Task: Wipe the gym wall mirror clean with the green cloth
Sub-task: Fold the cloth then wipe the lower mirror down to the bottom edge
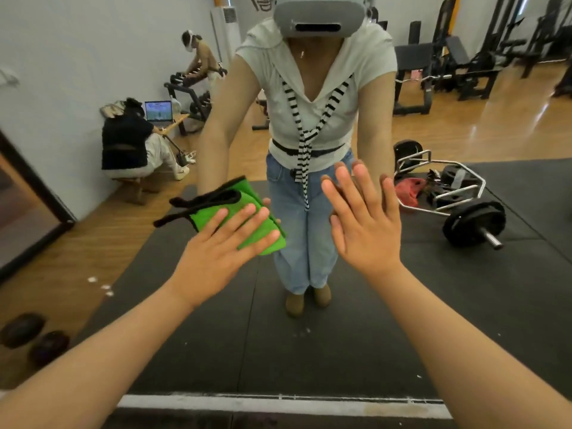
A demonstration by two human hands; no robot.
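Gym equipment and wooden flooring show reflected in the large glass wall mirror [216, 335], whose pale lower edge runs across the bottom of the view. On the glass, the left hand [223, 243] lies flat with fingers straight and spread, pressing the folded green cloth with black trim [213, 212] against the mirror, left of its middle and well above the lower edge; the cloth's black-edged corners stick out past the fingertips toward the upper left. Just beside it, apart from the cloth, the right hand [365, 224] holds nothing, its palm flat on the glass with fingers spread wide, meeting their own reflection. Behind both hands stands the reflected person in a pale top, striped scarf and blue jeans [306, 134] on a black floor mat [201, 351]. Farther right lie a chrome hex bar [445, 168] and a black-plated barbell [473, 224]; far left, a seated person [130, 144] faces an open laptop [158, 110].
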